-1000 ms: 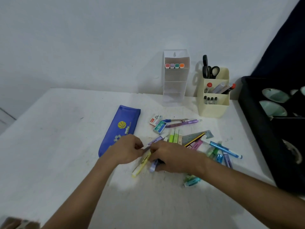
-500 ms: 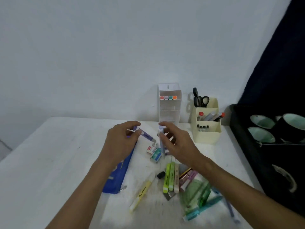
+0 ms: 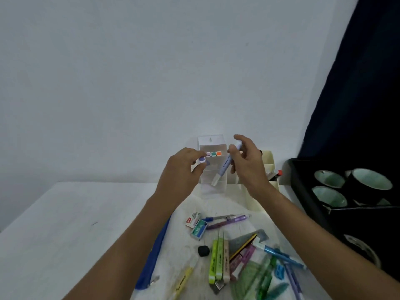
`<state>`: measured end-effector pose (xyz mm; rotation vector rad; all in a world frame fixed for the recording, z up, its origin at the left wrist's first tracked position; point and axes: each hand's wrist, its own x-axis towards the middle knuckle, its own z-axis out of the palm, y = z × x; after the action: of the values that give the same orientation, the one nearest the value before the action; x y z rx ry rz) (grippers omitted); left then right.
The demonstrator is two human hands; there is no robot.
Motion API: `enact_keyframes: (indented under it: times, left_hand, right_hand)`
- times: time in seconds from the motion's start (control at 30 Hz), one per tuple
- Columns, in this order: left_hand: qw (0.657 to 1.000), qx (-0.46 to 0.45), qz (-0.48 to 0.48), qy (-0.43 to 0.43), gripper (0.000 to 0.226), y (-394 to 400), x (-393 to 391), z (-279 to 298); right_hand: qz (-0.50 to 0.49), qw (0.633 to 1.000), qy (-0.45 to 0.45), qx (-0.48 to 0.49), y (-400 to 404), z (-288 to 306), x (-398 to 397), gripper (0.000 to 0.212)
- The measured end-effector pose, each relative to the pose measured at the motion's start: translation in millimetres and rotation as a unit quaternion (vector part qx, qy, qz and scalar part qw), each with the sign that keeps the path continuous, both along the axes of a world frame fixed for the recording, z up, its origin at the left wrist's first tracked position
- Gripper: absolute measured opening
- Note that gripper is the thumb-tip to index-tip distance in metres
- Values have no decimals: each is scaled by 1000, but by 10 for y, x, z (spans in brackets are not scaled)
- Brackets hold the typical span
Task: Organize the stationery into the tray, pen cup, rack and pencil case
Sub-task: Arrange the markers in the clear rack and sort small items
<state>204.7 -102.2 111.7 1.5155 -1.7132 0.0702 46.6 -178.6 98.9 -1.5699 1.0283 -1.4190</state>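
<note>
Both hands have risen from the pile on the white tabletop (image 3: pixel 65 224) to the clear acrylic tiered rack (image 3: pixel 213 169) at frame centre. Left hand (image 3: pixel 181 174) pinches a short lilac-capped marker (image 3: pixel 202 160) at the rack's left edge, its grip closed on it, level with the row of pink, green and orange marker ends (image 3: pixel 213 154) already lodged in the top tier. Right hand (image 3: pixel 246 163) holds a long lilac highlighter (image 3: pixel 225 165) between thumb and fingers, grip closed round its upper end, the pen tilted with its pale tip low in front of the rack's middle tiers. Just right of the rack stands the cream plastic pen cup (image 3: pixel 268 169), mostly hidden behind the right hand. Below, in the lower centre, loose stationery lies spread: a yellow highlighter (image 3: pixel 184 280), three green and beige highlighters (image 3: pixel 218 260) side by side, a purple pen (image 3: pixel 229 220), two small staple boxes (image 3: pixel 195 224) and a black eraser (image 3: pixel 203 250). A blue fabric pencil case (image 3: pixel 154 258) lies flat beside the left forearm
</note>
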Motion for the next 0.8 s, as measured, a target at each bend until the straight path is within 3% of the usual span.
enact_keyframes:
  times: [0.1,0.17,0.43,0.8]
  left_hand:
    - [998,25,11,-58,21,-55,33,-99]
    - [996,40,21,-78,24,-67,44,-141]
    - [990,95,56,-85,32,-148,44,-223]
    - [987,129,63,-75,25,-382,13,-329]
  right_hand:
    - [-12,997,39,-71,-34,-132,30,30]
    - [-11,991,56,-125,-28,-202,38,17]
    - [-2,958,150,-244,-70,-454,126,16]
    - [23,956,239,-169,-264,-680,296,12]
